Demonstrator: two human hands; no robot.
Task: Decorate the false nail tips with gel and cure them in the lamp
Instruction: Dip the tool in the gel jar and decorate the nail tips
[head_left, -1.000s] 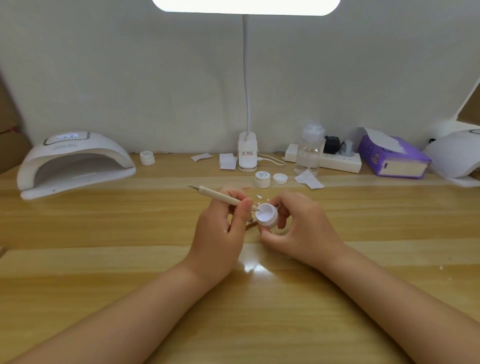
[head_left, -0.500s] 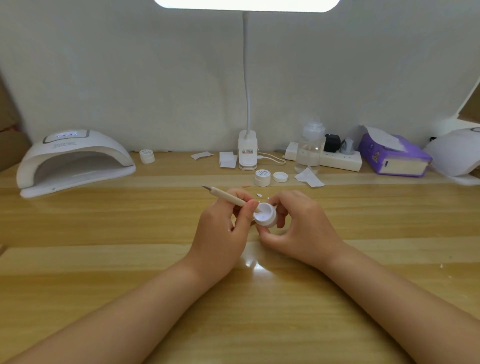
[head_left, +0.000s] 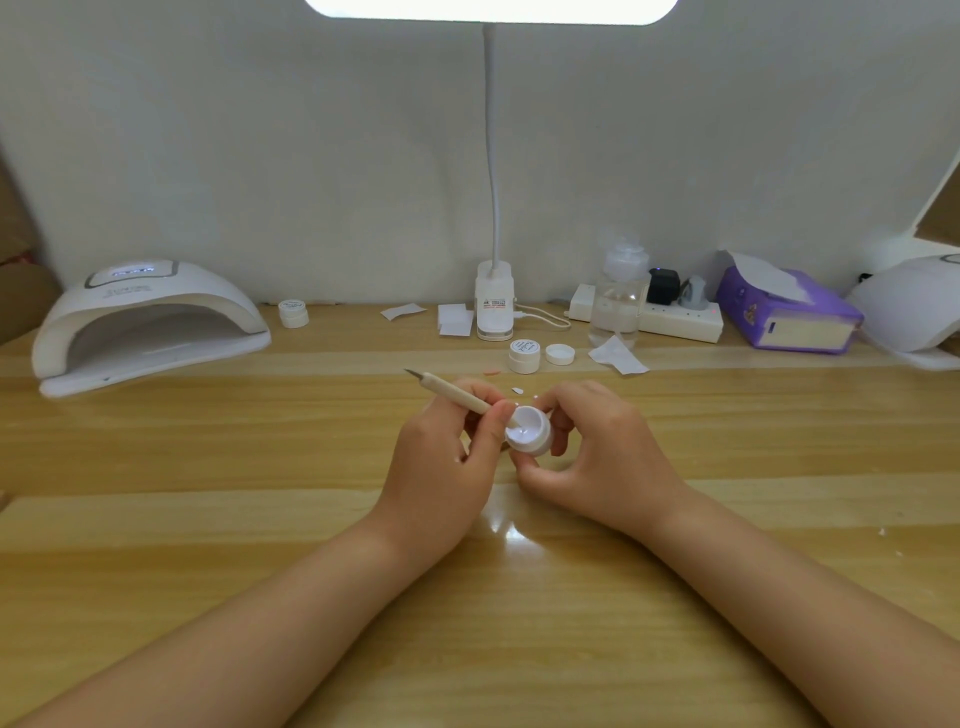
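setting: wooden desk (head_left: 208, 519) against a pale wall, lit from above by a clip-on desk lamp (head_left: 493, 306).
left hand (head_left: 441, 467): fingers curled round a wooden-handled gel tool (head_left: 457, 397), held like a pen; its working end dips into the pot and its metal tip points up and away to the left.
right hand (head_left: 597, 457): thumb and fingers pinch an open gel pot (head_left: 530, 431), raised just off the desk and tilted toward the camera.
hands together: meeting at the pot, touching or nearly so.
false nail tips: small white tip (head_left: 517, 390) and a pinkish one (head_left: 491, 372) lie on the desk just beyond the hands.
curing lamp (head_left: 145, 322): far left, mouth open, well apart from the hands.
other pots: capped jar (head_left: 524, 356) with a loose lid (head_left: 560, 354) beside it; another jar (head_left: 293, 313) near the lamp.
handling, pot: judged light, rigid, smooth; best held by the side wall, level enough not to spill.
handling, tips: judged featherlight, springy, easily flicked away; take by the edges.
handling, gel: judged viscous, sticky; load sparingly.
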